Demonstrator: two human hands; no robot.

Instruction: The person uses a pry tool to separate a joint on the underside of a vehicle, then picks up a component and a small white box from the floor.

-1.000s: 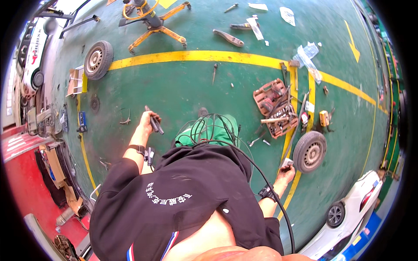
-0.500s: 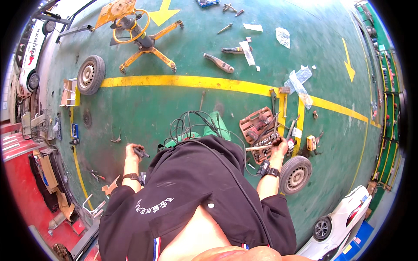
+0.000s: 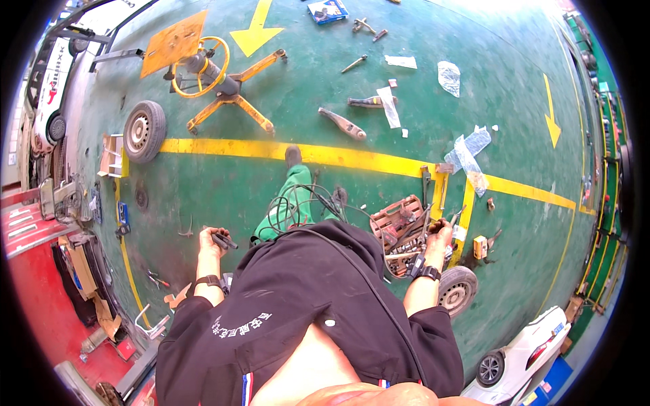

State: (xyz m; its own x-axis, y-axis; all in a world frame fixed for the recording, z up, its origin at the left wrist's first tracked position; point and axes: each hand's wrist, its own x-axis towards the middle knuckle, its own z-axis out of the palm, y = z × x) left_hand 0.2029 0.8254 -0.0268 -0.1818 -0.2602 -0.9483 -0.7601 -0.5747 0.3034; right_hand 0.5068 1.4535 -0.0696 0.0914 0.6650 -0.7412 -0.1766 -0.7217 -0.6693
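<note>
Head view: the dark elongated tool (image 3: 227, 241) sits left of centre, long axis nearer horizontal, free end pointing right and slightly down. The left hand (image 3: 209, 242) is closed around it, forearm near vertical. The right hand (image 3: 440, 234), right of centre beside the tool case (image 3: 393, 217), appears part-curled; its contents cannot be determined.

left fingers (image 3: 221, 232) hold dark object (image 3: 227, 242) | right fingers (image 3: 441, 224) near toolbox (image 3: 396, 215)

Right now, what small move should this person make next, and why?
Perhaps lift the looped, thin black cable clear of the green cloth trousers before stepping: its loops appear in front of them, one dark shoe is ahead of the other, and the left hand grips a dark, elongated tool, which could make untangling harder.
</note>
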